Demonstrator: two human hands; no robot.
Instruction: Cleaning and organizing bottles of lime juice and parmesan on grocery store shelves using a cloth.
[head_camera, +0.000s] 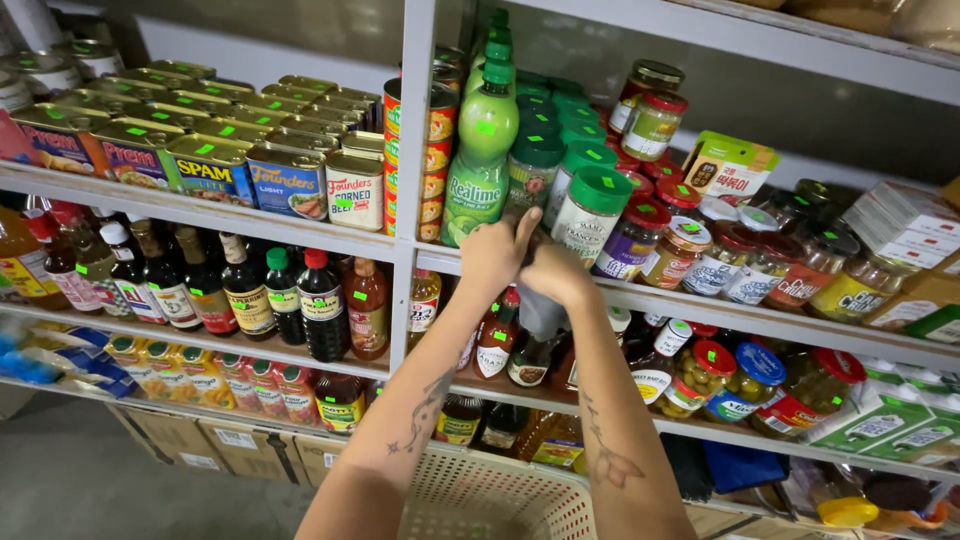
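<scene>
Both my hands are raised to the front edge of the upper metal shelf (300, 232), pressed close together. My left hand (492, 256) has its thumb pointing up against a clear spice jar with a green lid (530, 172). My right hand (556, 272) curls beside it. Between and below them hangs a greyish container (540, 315) that both hands grip; most of it is hidden. A green lime-juice bottle (480, 165) stands just left of my hands. Both forearms bear dark tattoos.
Tinned meat (210, 165) fills the upper left shelf and stacked cans (437, 150) stand by the upright post. Jars with red and green lids (680, 250) crowd the right. Sauce bottles (250, 295) line the shelf below. A beige plastic basket (480, 495) hangs under my arms, and cardboard boxes (230, 445) sit on the floor.
</scene>
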